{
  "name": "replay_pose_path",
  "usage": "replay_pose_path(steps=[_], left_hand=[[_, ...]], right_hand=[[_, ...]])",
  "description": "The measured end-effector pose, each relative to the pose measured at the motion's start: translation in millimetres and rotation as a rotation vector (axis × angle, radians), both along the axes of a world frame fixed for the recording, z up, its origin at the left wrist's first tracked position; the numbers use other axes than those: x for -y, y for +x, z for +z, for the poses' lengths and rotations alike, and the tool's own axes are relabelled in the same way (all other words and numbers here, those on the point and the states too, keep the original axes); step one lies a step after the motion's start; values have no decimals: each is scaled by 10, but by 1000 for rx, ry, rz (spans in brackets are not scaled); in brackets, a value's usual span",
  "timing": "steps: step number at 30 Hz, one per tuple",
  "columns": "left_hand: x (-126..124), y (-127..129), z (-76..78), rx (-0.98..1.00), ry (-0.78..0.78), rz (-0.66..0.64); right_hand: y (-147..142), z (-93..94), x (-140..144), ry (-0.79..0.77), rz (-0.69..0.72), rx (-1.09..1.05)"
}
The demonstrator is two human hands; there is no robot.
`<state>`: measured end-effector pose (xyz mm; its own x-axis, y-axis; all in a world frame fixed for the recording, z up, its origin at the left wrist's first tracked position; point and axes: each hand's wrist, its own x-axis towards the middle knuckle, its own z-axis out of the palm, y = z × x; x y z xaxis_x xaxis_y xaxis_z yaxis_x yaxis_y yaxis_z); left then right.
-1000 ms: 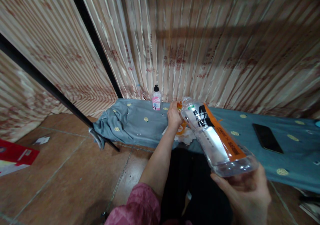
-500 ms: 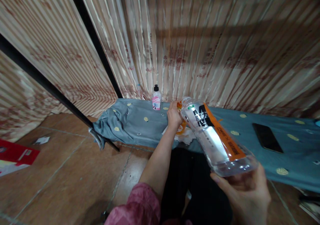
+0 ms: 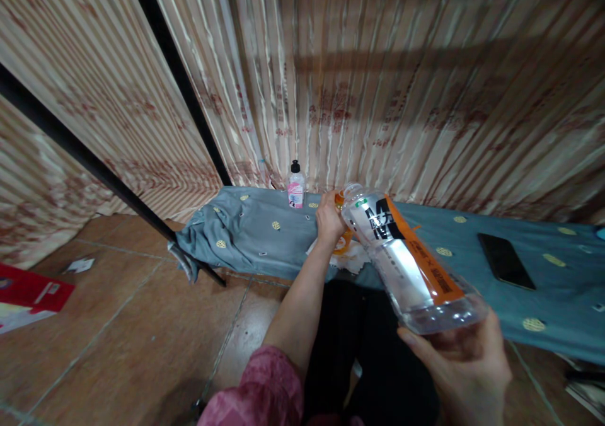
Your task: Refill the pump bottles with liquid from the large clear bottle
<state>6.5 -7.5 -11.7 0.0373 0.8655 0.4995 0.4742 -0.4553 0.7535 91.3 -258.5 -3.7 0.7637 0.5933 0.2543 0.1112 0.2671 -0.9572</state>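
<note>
right hand (image 3: 466,366) cups the base of a clear plastic drink bottle (image 3: 406,262), tilted mouth-down toward the table edge; open neck sits right at an orange funnel-like piece (image 3: 341,240) that the left hand (image 3: 329,218) is clenched around. can't tell what the funnel feeds, hand hides it

risks:
- bottle held only at its base, fingers spread under a smooth rounded bottom: could slip or roll in the palm, mouth drifts off the orange piece, liquid lands on the cloth
- little liquid left, pooled at the low end; steeper tilt means a glug and splash
- white paper or rag (image 3: 347,262) under the funnel would soak up only a small spill
- black phone (image 3: 505,261) lies flat on the same cloth, well apart to the right, but a run along the fabric could reach it

materials: bottle is thin clear ribbed plastic with glossy black/orange label. grey-blue tablecloth (image 3: 255,230) is soft, wrinkled, with yellow dots. small pink-label bottle (image 3: 295,188) stands upright with black cap, near the striped satin curtain (image 3: 378,86). floor is brown tile
</note>
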Motion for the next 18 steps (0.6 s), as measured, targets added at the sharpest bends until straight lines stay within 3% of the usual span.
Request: replay_pose_path(steps=[18], left_hand=[[1,-6,4,8,5,-16]], right_hand=[[-20,41,-9,14,7,-16]])
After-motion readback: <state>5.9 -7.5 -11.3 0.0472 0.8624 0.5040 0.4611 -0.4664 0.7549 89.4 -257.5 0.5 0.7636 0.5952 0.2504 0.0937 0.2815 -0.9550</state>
